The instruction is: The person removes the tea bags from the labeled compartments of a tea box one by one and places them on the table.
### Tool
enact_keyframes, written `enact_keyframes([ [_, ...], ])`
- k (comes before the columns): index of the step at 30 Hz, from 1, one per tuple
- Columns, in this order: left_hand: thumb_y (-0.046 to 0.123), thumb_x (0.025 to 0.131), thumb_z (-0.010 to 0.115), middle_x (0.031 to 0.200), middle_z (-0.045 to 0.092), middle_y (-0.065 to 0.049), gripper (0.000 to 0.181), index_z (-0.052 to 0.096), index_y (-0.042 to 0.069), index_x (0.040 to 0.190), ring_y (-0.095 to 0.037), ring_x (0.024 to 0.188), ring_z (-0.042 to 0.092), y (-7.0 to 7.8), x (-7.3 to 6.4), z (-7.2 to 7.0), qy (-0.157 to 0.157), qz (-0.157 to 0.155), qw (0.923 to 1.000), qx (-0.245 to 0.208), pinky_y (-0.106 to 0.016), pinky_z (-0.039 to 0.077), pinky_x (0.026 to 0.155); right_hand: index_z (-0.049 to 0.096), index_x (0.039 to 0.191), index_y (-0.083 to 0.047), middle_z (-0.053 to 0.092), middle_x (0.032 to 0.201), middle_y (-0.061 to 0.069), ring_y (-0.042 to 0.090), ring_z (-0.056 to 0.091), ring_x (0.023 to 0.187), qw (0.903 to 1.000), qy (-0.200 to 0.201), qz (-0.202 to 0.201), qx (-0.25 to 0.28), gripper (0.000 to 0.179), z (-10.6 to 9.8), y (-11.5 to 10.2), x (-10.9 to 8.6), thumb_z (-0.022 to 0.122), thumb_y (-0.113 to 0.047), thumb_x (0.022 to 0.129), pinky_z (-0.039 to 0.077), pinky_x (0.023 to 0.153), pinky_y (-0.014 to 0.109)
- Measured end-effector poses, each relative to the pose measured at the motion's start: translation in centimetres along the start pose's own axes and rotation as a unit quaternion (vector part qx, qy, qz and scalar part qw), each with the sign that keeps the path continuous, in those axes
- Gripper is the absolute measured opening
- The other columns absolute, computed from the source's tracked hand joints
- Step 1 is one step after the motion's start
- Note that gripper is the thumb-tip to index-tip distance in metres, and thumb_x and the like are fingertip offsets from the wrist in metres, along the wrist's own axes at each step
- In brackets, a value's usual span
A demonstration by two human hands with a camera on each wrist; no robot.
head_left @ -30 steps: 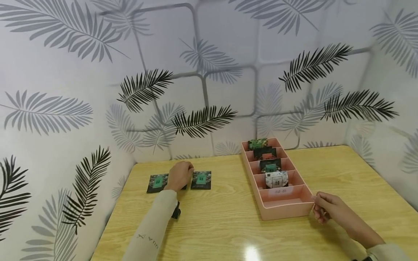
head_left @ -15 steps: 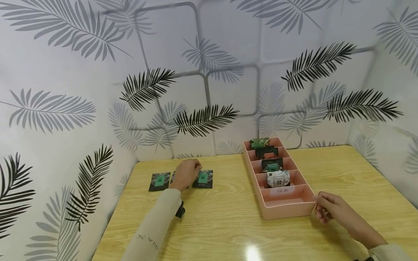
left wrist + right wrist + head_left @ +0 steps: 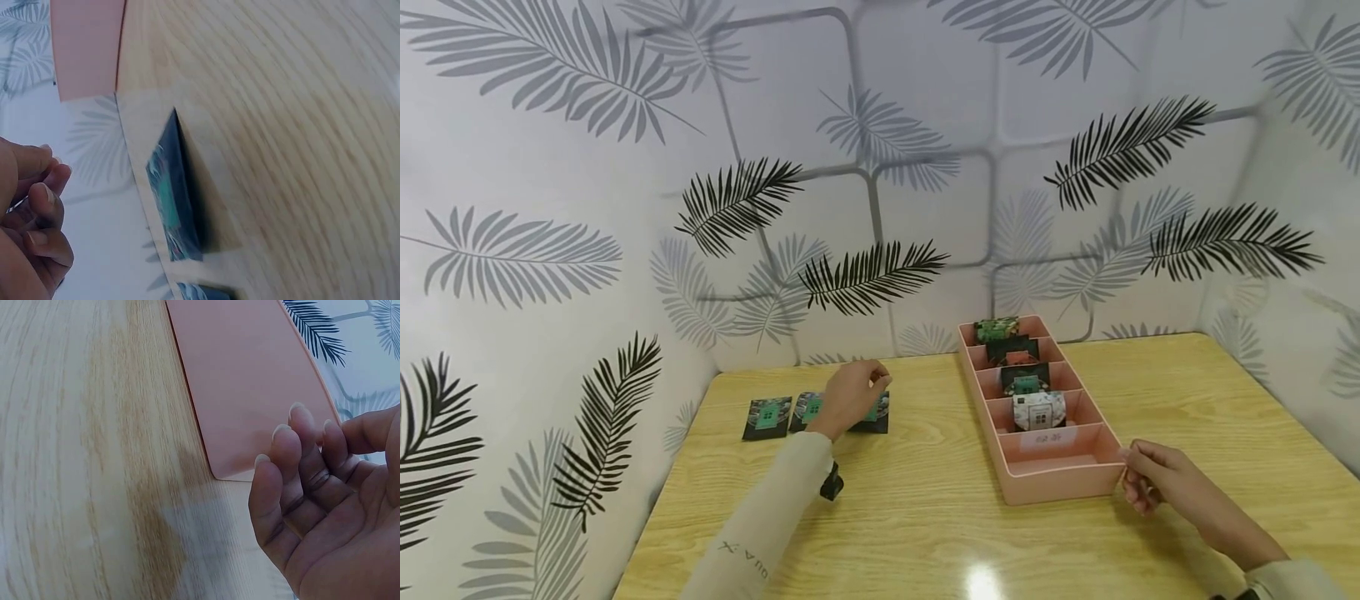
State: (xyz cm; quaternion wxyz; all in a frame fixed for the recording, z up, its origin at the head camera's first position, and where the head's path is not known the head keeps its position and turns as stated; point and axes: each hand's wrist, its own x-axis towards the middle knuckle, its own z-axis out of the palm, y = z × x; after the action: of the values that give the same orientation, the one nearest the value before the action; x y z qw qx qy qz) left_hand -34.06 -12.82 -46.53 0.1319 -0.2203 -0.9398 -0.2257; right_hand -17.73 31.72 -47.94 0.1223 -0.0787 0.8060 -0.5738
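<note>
In the head view three flat black sachets with green labels lie in a row at the left: one at the left end (image 3: 767, 418), one in the middle (image 3: 806, 408), one at the right end (image 3: 876, 418). My left hand (image 3: 852, 395) is over the row and partly hides the middle and right sachets. Its fingers (image 3: 47, 209) are loosely curled, apart from the sachet (image 3: 167, 194) in the left wrist view, with nothing visible in them. With thumb and index finger, my right hand (image 3: 1172, 487) pinches the near right corner of a pink divided box (image 3: 1060, 485).
The box's compartments hold a green packet (image 3: 996, 328), a black sachet with a red label (image 3: 1017, 353), a black one with a green label (image 3: 1026, 382) and a white packet (image 3: 1039, 412). A patterned wall (image 3: 910, 217) borders the wooden table (image 3: 917, 508) behind and left.
My left hand has moved right along the row, uncovering the middle sachet's label and covering part of the right one. My right hand keeps its place at the box corner.
</note>
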Motion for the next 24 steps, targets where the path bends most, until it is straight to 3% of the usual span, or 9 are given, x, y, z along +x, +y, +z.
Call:
enact_keyframes([
  [17, 0.032, 0.096, 0.058, 0.091, 0.066, 0.009, 0.018, 0.069, 0.020, 0.101, -0.006, 0.081, 0.061, 6.1, 0.8, 0.0, -0.014, 0.049, 0.9969, -0.060, -0.030, 0.050, 0.074, 0.046, 0.087, 0.007, 0.059, 0.074, 0.013, 0.021, 0.057, 0.058, 1.0000, -0.006, -0.003, 0.004, 0.047, 0.0, 0.1, 0.2, 0.035, -0.036, 0.105, 0.051, 0.056, 0.039],
  [24, 0.033, 0.096, 0.058, 0.089, 0.065, 0.012, 0.017, 0.070, 0.021, 0.100, -0.003, 0.080, 0.059, 7.9, 1.4, 0.4, -0.017, 0.078, 0.9931, -0.086, -0.027, 0.049, 0.073, 0.046, 0.087, 0.007, 0.059, 0.073, 0.013, 0.022, 0.055, 0.057, 1.0000, -0.003, 0.001, 0.003, 0.048, -0.1, 0.1, 0.2, 0.035, -0.037, 0.105, 0.049, 0.053, 0.037],
])
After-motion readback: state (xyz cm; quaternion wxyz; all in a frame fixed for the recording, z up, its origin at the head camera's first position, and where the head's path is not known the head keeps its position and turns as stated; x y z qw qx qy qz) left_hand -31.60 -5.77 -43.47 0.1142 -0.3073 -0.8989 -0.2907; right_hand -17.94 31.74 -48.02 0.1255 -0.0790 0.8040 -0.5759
